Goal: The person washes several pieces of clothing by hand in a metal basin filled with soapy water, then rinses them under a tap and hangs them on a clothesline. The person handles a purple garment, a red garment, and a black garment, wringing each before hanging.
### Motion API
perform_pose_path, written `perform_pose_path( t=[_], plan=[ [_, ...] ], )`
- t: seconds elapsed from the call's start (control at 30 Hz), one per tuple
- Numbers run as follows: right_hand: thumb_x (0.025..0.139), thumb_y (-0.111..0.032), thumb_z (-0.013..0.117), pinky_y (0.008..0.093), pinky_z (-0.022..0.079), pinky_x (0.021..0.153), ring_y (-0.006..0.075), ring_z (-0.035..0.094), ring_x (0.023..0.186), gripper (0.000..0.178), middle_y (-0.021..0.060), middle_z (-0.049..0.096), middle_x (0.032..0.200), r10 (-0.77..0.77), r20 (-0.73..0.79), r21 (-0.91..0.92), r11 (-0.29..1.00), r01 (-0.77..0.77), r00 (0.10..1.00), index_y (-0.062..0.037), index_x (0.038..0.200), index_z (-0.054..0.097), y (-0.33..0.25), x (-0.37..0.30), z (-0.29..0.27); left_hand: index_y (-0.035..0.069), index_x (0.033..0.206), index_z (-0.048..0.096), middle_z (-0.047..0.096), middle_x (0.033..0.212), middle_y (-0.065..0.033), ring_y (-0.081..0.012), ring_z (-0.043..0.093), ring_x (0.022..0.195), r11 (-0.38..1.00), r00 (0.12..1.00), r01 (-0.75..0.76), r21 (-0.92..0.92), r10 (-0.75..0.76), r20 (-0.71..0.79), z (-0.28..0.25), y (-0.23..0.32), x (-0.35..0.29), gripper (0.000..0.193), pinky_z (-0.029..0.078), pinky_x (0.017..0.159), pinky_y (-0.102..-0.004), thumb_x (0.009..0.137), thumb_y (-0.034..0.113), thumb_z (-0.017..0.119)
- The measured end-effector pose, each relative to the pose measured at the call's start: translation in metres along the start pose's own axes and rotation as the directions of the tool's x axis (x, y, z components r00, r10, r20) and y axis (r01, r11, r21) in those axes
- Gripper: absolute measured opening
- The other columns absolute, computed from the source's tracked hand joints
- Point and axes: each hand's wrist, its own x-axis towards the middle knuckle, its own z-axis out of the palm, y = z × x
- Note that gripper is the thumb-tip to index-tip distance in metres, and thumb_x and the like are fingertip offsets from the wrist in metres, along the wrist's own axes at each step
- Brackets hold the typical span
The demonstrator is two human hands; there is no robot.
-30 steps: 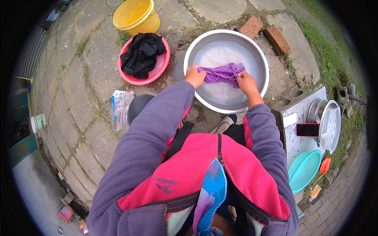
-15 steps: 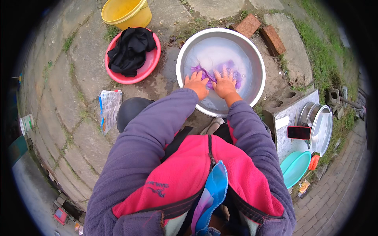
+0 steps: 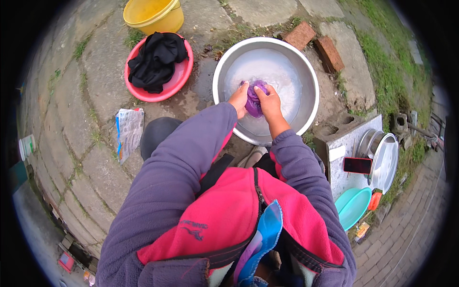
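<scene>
A wet purple cloth point(image 3: 255, 101) is bunched between my two hands, over the near part of a large metal basin point(image 3: 313, 91). My left hand point(image 3: 239, 100) closes on the cloth's left side, thumb upward. On its right side my right hand point(image 3: 270, 104) grips it, the thumb pressed on top. The lower fingers of both hands are partly hidden by the bundle. Cloudy, whitish water point(image 3: 282, 67) fills the lower part of the basin.
At the left, a pink basin point(image 3: 188, 71) holds black cloth point(image 3: 160, 60), with a yellow bucket point(image 3: 160, 20) behind. A printed packet point(image 3: 129, 131) lies nearer. Two bricks point(image 3: 330, 53) lie past the metal basin. On the right, a board point(image 3: 342, 177) bears a phone point(image 3: 357, 165), metal pans and a teal basin point(image 3: 353, 205).
Half a second ago both hands pressed the spread-out purple cloth down in the water. Now the cloth is gathered into a compact bundle and raised between them, nearer to me.
</scene>
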Motion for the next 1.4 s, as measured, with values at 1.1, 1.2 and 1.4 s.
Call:
perform_pose_path(
  t=[1.1, 1.2, 1.4],
  plan=[
    [0.087, -0.024, 0.069, 0.0386, 0.046, 0.068, 0.0268, 0.054, 0.071, 0.027, 0.0101, 0.055, 0.076, -0.353, -0.290, -0.265, 0.923, 0.280, 0.889, -0.0056, 0.073, 0.054, -0.035, -0.023, 0.043, 0.002, 0.114, 0.058, 0.067, 0.101, -0.0100, -0.0210, 0.067, 0.091, 0.995, 0.999, -0.028, -0.098, 0.030, 0.015, 0.019, 0.010, -0.037, 0.028, 0.055, 0.080, -0.0382, 0.100, 0.025, 0.047],
    [0.086, -0.028, 0.070, 0.0409, 0.046, 0.069, 0.0286, 0.057, 0.070, 0.031, 0.0106, 0.057, 0.072, -0.047, -0.399, -0.131, 0.991, -0.006, 0.916, -0.0049, 0.071, 0.054, -0.022, 0.025, 0.001, 0.010, 0.129, 0.050, 0.064, 0.120, -0.0058, -0.0193, 0.065, 0.104, 1.000, 1.000, 0.019, 0.021, -0.018, -0.012, 0.028, 0.001, -0.045, 0.031, 0.052, 0.089, -0.0368, 0.104, 0.026, 0.044],
    [0.086, -0.030, 0.070, 0.0412, 0.048, 0.085, 0.0310, 0.061, 0.089, 0.027, 0.0171, 0.064, 0.091, -0.404, -0.516, -0.505, 0.856, 0.113, 0.755, -0.0039, 0.087, 0.063, 0.009, 0.043, -0.033, 0.016, 0.144, 0.037, 0.046, 0.145, -0.0089, -0.0295, 0.038, 0.137, 0.978, 0.968, 0.190, 0.085, -0.173, -0.181, 0.020, 0.018, -0.042, 0.052, 0.018, 0.113, -0.0652, 0.101, 0.045, 0.046]
  ],
)
